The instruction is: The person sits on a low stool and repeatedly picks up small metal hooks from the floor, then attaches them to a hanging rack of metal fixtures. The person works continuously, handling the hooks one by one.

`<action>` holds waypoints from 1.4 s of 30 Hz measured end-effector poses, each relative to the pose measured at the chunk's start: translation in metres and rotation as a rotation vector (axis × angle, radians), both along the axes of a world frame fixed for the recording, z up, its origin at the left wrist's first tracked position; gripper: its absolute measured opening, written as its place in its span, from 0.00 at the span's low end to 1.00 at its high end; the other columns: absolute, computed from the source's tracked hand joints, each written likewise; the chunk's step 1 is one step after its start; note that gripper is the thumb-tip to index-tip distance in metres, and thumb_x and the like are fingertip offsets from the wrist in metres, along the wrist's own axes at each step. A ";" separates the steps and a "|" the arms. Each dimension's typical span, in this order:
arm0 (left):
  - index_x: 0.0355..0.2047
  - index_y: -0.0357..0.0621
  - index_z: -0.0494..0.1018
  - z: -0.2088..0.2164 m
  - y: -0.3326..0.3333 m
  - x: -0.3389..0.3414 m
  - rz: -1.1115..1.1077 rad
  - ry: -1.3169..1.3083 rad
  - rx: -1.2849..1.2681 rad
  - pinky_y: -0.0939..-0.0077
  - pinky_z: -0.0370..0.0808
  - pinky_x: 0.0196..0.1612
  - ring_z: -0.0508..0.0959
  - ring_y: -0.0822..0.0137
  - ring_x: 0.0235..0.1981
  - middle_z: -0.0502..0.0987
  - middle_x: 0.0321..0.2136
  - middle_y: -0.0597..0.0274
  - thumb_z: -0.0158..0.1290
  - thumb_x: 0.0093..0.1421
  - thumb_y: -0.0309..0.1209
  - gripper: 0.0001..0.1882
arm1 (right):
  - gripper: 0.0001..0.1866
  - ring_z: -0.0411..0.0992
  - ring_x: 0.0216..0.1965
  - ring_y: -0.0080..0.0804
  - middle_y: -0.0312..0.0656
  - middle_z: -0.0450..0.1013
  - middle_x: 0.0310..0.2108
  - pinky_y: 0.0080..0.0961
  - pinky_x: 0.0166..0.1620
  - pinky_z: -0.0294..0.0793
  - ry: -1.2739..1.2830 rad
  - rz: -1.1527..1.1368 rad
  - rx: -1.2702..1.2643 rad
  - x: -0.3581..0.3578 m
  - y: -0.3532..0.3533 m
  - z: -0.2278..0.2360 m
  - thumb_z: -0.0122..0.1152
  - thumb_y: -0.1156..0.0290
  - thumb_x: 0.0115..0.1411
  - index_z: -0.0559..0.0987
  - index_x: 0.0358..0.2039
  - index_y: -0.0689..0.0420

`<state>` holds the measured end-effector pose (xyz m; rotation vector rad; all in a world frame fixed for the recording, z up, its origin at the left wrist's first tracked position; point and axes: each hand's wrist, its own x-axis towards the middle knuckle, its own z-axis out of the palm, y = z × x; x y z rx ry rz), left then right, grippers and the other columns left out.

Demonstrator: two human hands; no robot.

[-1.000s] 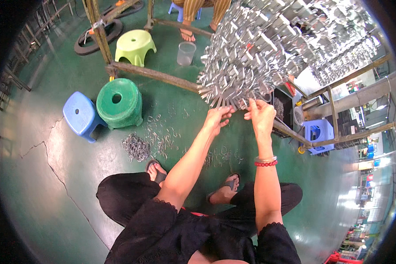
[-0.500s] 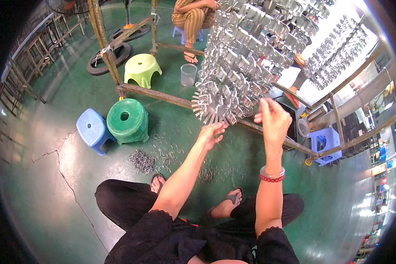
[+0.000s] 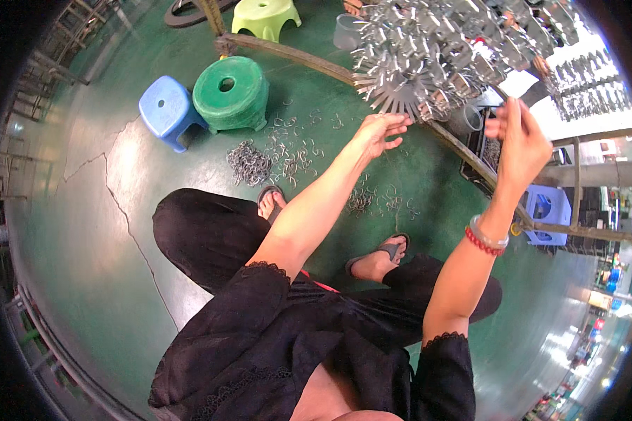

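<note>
A large hanging cluster of shiny curved metal pieces (image 3: 428, 56) fills the upper right, with prongs fanned out at its lower end. My left hand (image 3: 382, 133) reaches the bottom of this fan, fingers stretched out and thumb apart. Its fingertips are at or just under the lowest prongs; whether they touch is unclear. To the right of the cluster, my right hand (image 3: 523, 146) is raised with its fingers partly bent. They are smeared by motion, so anything between them cannot be made out. A grey bangle and a red bead bracelet (image 3: 484, 241) circle that wrist.
A wooden frame rail (image 3: 295, 57) runs beneath the cluster. Small curved metal pieces (image 3: 248, 163) lie piled and scattered on the green floor. Blue (image 3: 163, 105), green (image 3: 232, 91) and yellow-green (image 3: 265, 17) plastic stools stand leftward, and a clear plastic cup (image 3: 347, 32) behind the rail.
The view has tilted downward, so the stools and cluster sit higher in it. My right hand has moved rightward, farther from my left hand, which stays by the fan's lower edge.
</note>
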<state>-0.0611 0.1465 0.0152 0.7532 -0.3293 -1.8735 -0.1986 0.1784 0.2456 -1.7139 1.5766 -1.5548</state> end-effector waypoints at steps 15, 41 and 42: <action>0.55 0.28 0.54 -0.091 0.029 0.076 0.223 0.636 0.110 0.52 0.65 0.56 0.64 0.48 0.55 0.59 0.55 0.40 0.41 0.58 0.18 0.23 | 0.18 0.72 0.16 0.26 0.44 0.73 0.24 0.16 0.16 0.69 -0.227 0.365 0.559 -0.007 0.039 -0.136 0.52 0.71 0.60 0.70 0.48 0.67; 0.32 0.40 0.78 0.020 -0.025 0.071 0.674 -1.016 -0.549 0.78 0.72 0.30 0.76 0.74 0.25 0.79 0.26 0.60 0.56 0.52 0.28 0.08 | 0.17 0.73 0.19 0.28 0.45 0.74 0.26 0.19 0.20 0.70 -0.231 0.487 0.875 0.038 0.058 -0.183 0.52 0.69 0.60 0.70 0.47 0.66; 0.32 0.40 0.78 0.018 -0.024 0.075 0.616 -0.993 -0.517 0.79 0.72 0.30 0.76 0.75 0.25 0.79 0.25 0.60 0.56 0.52 0.28 0.08 | 0.19 0.73 0.20 0.29 0.46 0.74 0.27 0.21 0.21 0.71 -0.433 0.478 0.915 0.048 0.046 -0.198 0.53 0.67 0.59 0.69 0.48 0.64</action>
